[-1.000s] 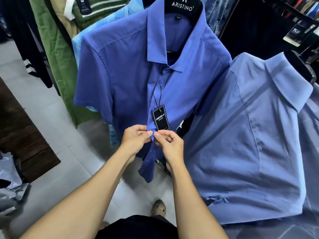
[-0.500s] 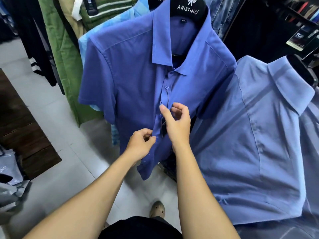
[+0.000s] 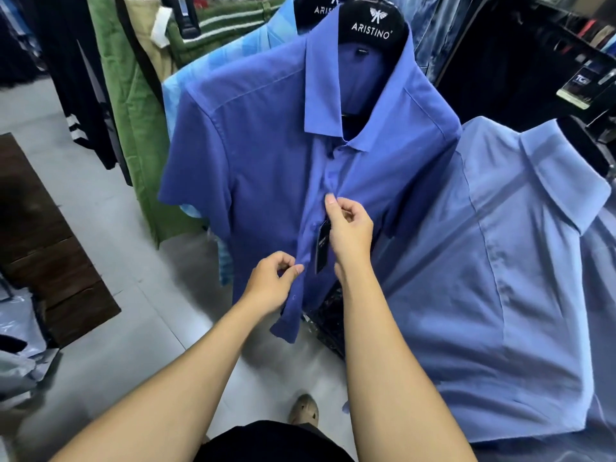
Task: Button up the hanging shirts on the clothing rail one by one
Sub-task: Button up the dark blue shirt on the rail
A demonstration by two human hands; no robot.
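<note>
Hands [image 3: 273, 285] [image 3: 350, 228] on blue shirt [image 3: 260, 168], tag [image 3: 322, 248] half-hidden

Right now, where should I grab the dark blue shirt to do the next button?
Pinch its front button strip, a thin edge hanging loose down the middle of the dark blue shirt. Come from the front, as the left hand and right hand do, thumb against fingertip. Probably keep clear of the black tag.
</note>
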